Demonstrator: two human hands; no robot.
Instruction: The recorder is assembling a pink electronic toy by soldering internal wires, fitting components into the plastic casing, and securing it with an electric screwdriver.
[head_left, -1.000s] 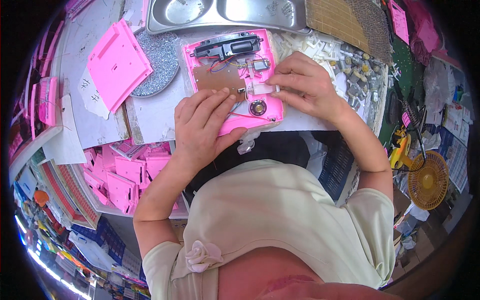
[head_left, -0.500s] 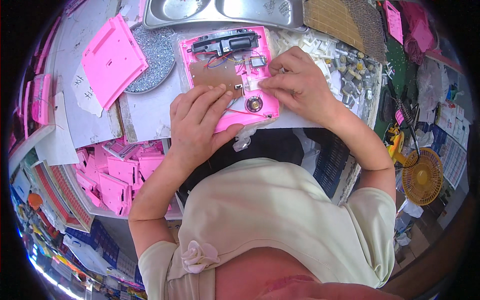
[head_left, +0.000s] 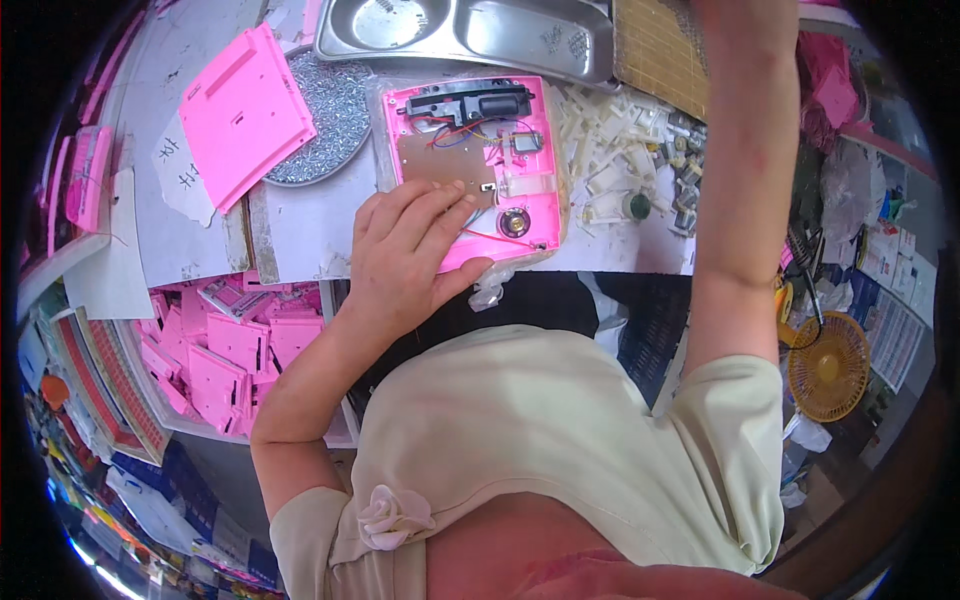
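A pink plastic casing [head_left: 482, 243] lies open on the worktable. Inside it are a brown circuit board [head_left: 440, 160], a black mechanism [head_left: 475, 104] along the far side, several thin wires, and a round speaker [head_left: 514, 222] at the near right. A translucent white strip [head_left: 530, 185] sits beside the board on the right. My left hand [head_left: 405, 235] lies over the casing's near left corner, fingers flat on the board and thumb apart along the near edge. My right forearm reaches up past the top edge of the view, so that hand is out of sight.
Left of the casing, a pink panel [head_left: 245, 120] leans over a round dish of screws [head_left: 335, 125]. A metal tray [head_left: 420, 48] stands behind. White plastic pieces [head_left: 600, 140] and small motor-like parts [head_left: 685, 165] are heaped right. Pink panels [head_left: 235, 345] fill a bin below; a yellow fan [head_left: 828, 365] stands right.
My right hand has left the white piece in the casing and moved up and right, out of view. The left hand stays on the casing. The whole view has shifted slightly.
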